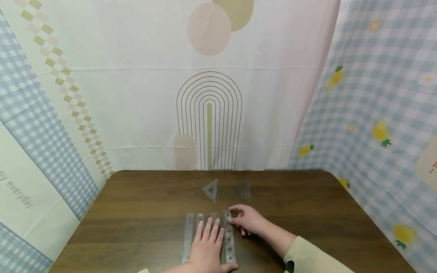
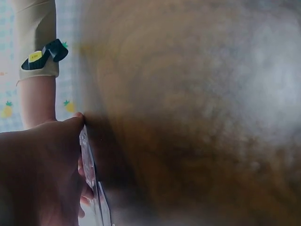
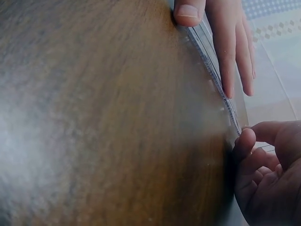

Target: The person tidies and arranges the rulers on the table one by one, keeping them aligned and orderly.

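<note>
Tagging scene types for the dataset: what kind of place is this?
Probably a makeshift recording booth, not a lived-in room: a brown wooden table boxed in by hung printed cloths. Only clear rulers, a set square and a protractor lie on it.

head camera looks forward and down over the worktop (image 1: 136, 212); both wrist cameras skim it closely, sharing the rulers (image 1: 228, 237) at 6 o'clock.

4 clear straight rulers (image 1: 189, 237) side by side, 1 triangle set square (image 1: 210, 189), 1 protractor (image 1: 244, 189), 2 hands, 1 table (image 1: 136, 212).
</note>
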The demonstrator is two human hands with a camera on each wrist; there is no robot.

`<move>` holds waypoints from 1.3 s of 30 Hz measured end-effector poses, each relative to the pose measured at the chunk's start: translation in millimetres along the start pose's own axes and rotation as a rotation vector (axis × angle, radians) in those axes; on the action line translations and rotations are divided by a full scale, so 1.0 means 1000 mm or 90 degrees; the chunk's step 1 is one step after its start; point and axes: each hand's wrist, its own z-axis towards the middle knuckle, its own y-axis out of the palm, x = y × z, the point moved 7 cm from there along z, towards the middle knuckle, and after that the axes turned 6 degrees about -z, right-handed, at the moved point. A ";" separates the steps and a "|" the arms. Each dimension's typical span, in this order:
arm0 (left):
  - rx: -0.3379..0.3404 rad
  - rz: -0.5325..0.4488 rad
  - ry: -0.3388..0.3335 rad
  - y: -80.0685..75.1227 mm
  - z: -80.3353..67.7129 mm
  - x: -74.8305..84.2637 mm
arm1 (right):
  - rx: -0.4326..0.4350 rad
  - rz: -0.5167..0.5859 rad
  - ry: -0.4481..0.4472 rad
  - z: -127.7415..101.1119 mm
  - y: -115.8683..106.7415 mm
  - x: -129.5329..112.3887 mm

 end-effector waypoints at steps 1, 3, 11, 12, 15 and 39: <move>-0.001 -0.001 0.000 0.000 0.000 0.000 | 0.001 -0.010 -0.001 0.000 0.000 0.000; -0.002 -0.002 0.000 0.001 0.001 0.000 | 0.002 -0.029 -0.003 0.000 0.000 0.000; -0.009 0.004 0.004 0.002 0.002 0.000 | 0.003 -0.076 -0.001 -0.002 0.001 -0.002; -0.014 -0.002 0.005 0.003 0.002 0.000 | 0.002 -0.078 -0.001 -0.002 0.001 -0.003; -0.019 -0.005 0.004 0.004 0.002 -0.001 | -0.002 -0.082 0.000 -0.004 0.002 -0.005; 0.008 0.010 0.011 0.002 -0.001 -0.001 | -0.016 -0.089 -0.001 -0.008 0.006 -0.004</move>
